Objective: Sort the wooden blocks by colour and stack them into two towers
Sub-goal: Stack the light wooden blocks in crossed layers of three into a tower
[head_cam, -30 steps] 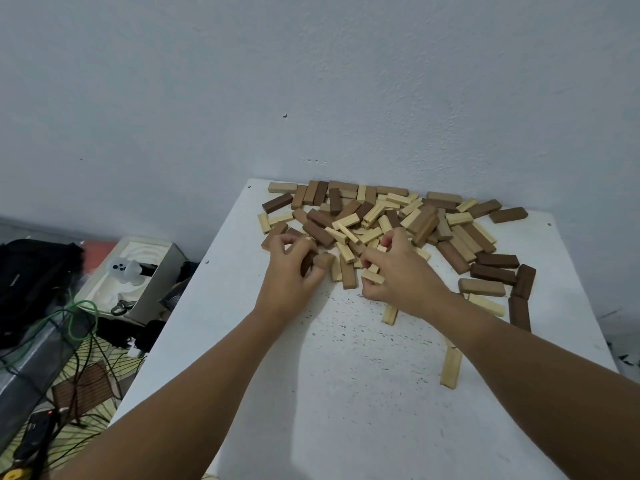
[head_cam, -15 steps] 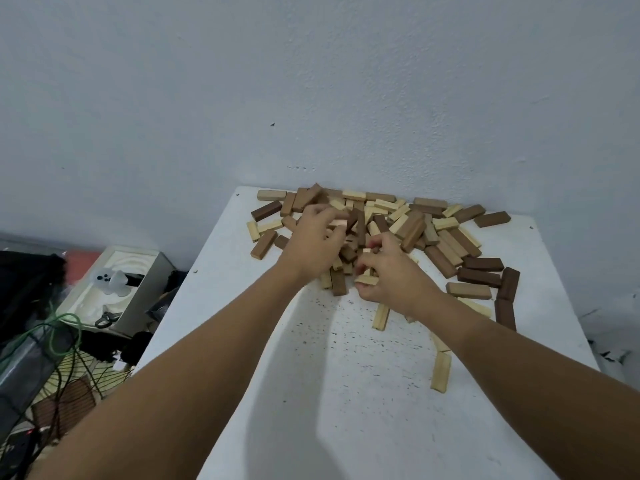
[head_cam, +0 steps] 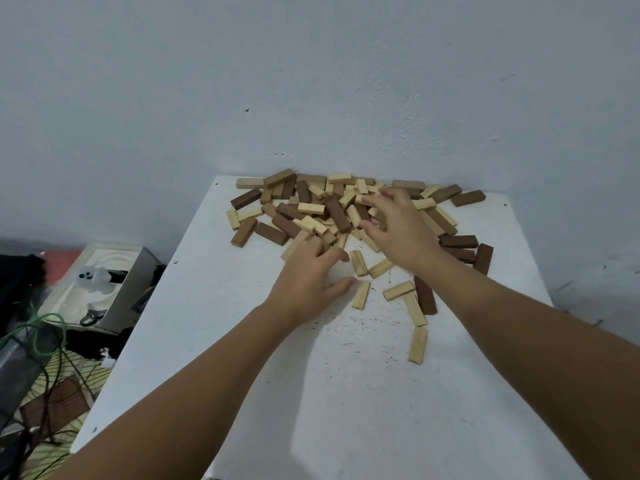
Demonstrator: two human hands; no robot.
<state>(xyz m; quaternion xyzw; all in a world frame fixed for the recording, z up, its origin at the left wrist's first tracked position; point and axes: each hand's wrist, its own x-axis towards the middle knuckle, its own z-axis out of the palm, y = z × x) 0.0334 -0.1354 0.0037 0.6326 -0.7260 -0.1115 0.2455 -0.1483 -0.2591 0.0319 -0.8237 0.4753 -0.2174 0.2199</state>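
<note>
No readable text

We find no words, labels, brands or numbers on anything here that we can read.

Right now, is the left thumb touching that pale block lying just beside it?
Cannot tell. In the head view the left hand's thumb tip ends right at the upper end of the pale block, with no plain gap and no plain contact showing.

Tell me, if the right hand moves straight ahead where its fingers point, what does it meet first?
Probably the mixed pile of blocks: the right hand already hovers over it, fingers pointing up-left into the heap. Its height above the blocks is unclear.
</note>
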